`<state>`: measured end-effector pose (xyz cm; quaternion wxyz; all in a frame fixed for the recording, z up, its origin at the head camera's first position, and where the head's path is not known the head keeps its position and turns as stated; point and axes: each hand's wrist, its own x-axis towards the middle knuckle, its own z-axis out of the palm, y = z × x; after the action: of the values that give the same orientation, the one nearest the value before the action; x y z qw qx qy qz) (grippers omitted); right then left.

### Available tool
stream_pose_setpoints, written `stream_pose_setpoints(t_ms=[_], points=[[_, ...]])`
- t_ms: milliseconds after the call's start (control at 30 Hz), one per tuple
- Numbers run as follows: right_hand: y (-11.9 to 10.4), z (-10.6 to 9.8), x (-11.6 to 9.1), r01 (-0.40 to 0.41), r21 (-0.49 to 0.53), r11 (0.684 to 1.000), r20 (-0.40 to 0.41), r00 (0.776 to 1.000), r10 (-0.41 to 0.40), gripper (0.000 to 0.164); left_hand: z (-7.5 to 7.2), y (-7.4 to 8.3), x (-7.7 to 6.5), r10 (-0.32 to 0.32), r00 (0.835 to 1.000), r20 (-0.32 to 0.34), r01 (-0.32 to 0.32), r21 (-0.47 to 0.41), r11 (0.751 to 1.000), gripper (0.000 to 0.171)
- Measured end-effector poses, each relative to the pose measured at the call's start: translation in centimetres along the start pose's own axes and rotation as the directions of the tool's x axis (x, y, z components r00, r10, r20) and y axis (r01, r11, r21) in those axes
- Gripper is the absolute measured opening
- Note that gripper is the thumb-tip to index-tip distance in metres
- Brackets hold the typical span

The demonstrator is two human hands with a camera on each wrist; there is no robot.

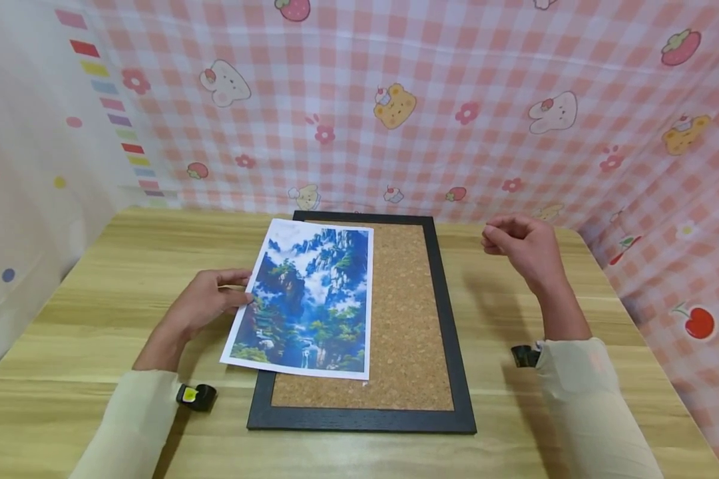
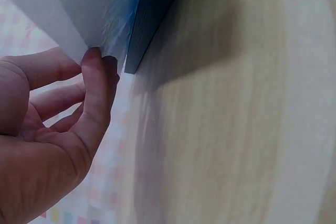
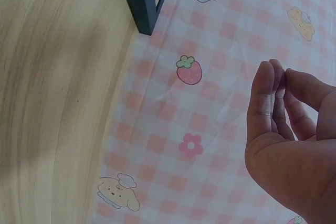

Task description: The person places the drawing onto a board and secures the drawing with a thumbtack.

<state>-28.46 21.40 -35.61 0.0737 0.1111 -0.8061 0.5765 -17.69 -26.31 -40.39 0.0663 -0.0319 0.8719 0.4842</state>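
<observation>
My left hand [image 1: 206,299] pinches the left edge of a white-bordered landscape print [image 1: 311,299], with mountains, mist and pines on it. Seen from the left wrist, thumb and fingertips meet on the paper's edge [image 2: 58,19]. The print overlaps the left part of a black-framed cork board [image 1: 404,319] lying on the table. My right hand [image 1: 524,249] is raised right of the board, its thumb and fingertips brought together. No object shows between those fingertips in the right wrist view, where the hand [image 3: 289,135] hovers apart from the frame's corner [image 3: 144,19].
A wooden table [image 1: 126,266] carries the board. Behind it hangs a pink checked cloth [image 1: 347,86] with cartoon prints, continuing down the right side; a pale dotted cloth [image 1: 24,166] hangs at left. A tiny whitish speck [image 1: 364,383] shows by the print's lower right corner.
</observation>
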Motion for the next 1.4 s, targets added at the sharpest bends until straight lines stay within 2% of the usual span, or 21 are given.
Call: stream_pose_setpoints(t_ms=[467, 733, 1400], points=[[-0.6, 0.6, 0.1, 0.001, 0.001, 1.0, 0.0, 1.0, -0.001, 0.035, 0.7, 0.5, 0.5, -0.01, 1.0, 0.029, 0.009, 0.014, 1.0, 0.051], [-0.7, 1.0, 0.4, -0.008, 0.021, 1.0, 0.004, 1.0, 0.008, 0.036, 1.2, 0.8, 0.9, -0.018, 0.998, 0.066, 0.02, -0.023, 1.0, 0.053], [-0.9, 1.8, 0.7, -0.014, 0.022, 1.0, 0.001, 1.0, 0.014, 0.031, 2.0, 1.4, 1.2, 0.008, 0.995, 0.097, -0.002, -0.059, 0.998, 0.055]])
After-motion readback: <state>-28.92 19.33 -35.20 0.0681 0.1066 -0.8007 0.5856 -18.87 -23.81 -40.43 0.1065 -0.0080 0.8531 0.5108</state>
